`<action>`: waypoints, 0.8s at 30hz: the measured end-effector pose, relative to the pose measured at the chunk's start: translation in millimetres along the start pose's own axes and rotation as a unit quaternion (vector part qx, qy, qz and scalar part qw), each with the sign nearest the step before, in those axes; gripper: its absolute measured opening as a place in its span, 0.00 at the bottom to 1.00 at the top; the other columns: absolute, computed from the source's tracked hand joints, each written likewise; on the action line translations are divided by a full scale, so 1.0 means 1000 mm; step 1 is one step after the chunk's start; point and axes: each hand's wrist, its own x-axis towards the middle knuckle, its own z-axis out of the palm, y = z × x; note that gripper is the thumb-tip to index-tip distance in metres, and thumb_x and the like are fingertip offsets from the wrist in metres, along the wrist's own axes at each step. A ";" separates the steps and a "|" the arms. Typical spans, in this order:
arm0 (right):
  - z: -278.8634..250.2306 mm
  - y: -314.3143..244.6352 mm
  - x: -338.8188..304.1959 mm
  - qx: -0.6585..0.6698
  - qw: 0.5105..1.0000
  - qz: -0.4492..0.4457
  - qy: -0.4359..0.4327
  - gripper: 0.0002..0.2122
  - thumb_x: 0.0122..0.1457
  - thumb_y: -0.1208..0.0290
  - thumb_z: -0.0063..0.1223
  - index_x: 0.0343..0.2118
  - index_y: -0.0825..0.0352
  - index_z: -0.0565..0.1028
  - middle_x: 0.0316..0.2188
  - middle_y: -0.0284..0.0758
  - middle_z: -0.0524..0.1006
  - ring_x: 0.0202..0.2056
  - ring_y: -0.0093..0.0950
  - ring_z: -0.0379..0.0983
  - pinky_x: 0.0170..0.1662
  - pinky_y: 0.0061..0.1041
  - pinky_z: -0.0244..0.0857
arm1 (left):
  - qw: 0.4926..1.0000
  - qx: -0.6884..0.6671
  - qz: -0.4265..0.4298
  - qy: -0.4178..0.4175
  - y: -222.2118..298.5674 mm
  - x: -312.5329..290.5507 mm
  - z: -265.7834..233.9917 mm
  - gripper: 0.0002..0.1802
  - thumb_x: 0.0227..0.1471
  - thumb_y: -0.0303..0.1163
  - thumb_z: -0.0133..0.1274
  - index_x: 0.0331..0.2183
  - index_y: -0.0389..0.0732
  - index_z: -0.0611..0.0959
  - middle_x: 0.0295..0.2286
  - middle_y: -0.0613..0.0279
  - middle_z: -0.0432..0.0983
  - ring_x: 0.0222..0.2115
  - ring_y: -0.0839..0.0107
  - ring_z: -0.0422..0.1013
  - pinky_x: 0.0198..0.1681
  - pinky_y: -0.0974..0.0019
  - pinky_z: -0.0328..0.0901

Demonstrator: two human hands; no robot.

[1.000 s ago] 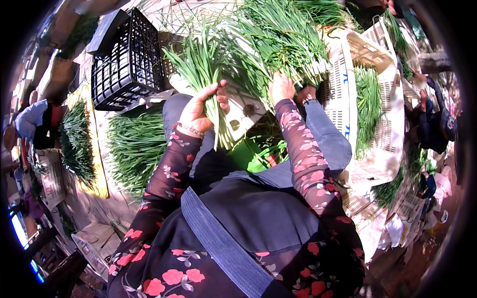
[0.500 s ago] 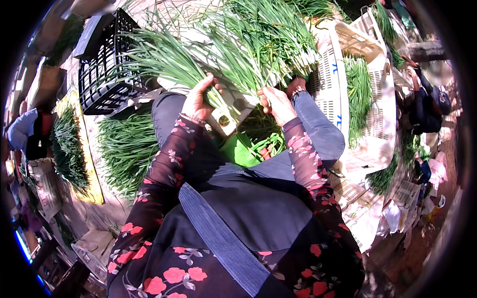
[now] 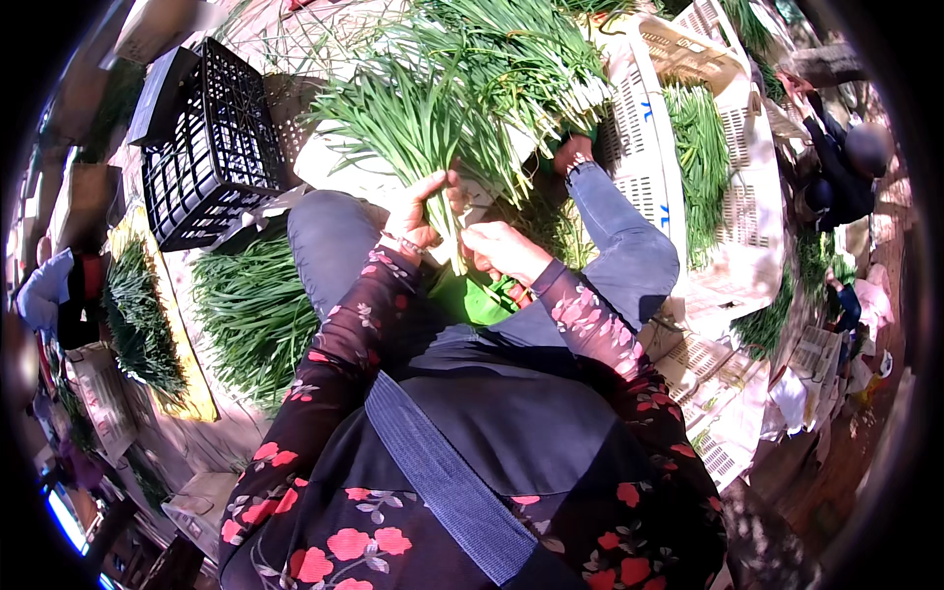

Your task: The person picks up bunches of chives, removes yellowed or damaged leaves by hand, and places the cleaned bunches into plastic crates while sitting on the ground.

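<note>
My right hand (image 3: 506, 248) just came off the leaf heap (image 3: 526, 59) to the green bunch (image 3: 405, 123), upper-centre frame, so both hands meet there; left hand (image 3: 415, 218) is wrapped round it, right's grip I can't tell.

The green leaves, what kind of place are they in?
Probably an outdoor vegetable market or packing yard; I can't tell which. A pile of long green leaves lies on the left, more are in a cream crate on the right, and there's a black crate too.
</note>
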 end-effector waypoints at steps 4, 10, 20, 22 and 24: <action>-0.048 0.014 -0.011 -0.474 0.878 -0.034 0.049 0.08 0.50 0.67 0.54 0.25 0.68 0.77 0.22 0.39 0.77 0.26 0.29 0.75 0.32 0.27 0.67 | 0.996 0.017 0.081 -0.032 0.031 -0.011 0.010 0.20 0.53 0.26 0.51 0.49 0.41 0.71 0.31 0.65 0.72 0.28 0.73 0.67 0.34 0.68 0.65; -0.080 0.023 0.058 -0.484 0.767 -0.064 0.416 0.10 0.46 0.67 0.58 0.28 0.68 0.75 0.30 0.40 0.76 0.32 0.33 0.75 0.34 0.30 0.67 | 0.981 0.109 0.090 0.135 0.012 -0.001 -0.007 0.09 0.51 0.26 0.54 0.38 0.42 0.79 0.27 0.69 0.73 0.24 0.74 0.68 0.31 0.67 0.67; -0.047 0.018 0.035 0.036 0.964 -0.037 0.262 0.07 0.51 0.69 0.60 0.28 0.65 0.74 0.20 0.22 0.71 0.19 0.12 0.63 0.21 0.11 0.58 | 0.967 0.140 0.057 0.206 -0.006 -0.006 -0.026 0.06 0.49 0.31 0.57 0.30 0.43 0.77 0.22 0.64 0.74 0.24 0.71 0.72 0.28 0.66 0.69; -0.025 0.022 0.032 -0.015 0.964 -0.100 0.245 0.10 0.48 0.67 0.62 0.25 0.68 0.74 0.20 0.30 0.74 0.19 0.20 0.68 0.22 0.19 0.63 | 0.964 0.096 0.010 0.249 -0.017 -0.007 -0.009 0.10 0.50 0.37 0.57 0.32 0.41 0.80 0.27 0.63 0.77 0.27 0.70 0.72 0.33 0.63 0.70; -0.006 0.026 0.028 -0.265 0.907 -0.178 0.276 0.11 0.48 0.65 0.60 0.25 0.69 0.74 0.21 0.37 0.76 0.22 0.29 0.73 0.27 0.26 0.66 | 0.970 0.106 0.001 0.219 -0.022 -0.004 -0.020 0.12 0.50 0.38 0.56 0.32 0.39 0.80 0.28 0.61 0.78 0.28 0.67 0.73 0.35 0.59 0.70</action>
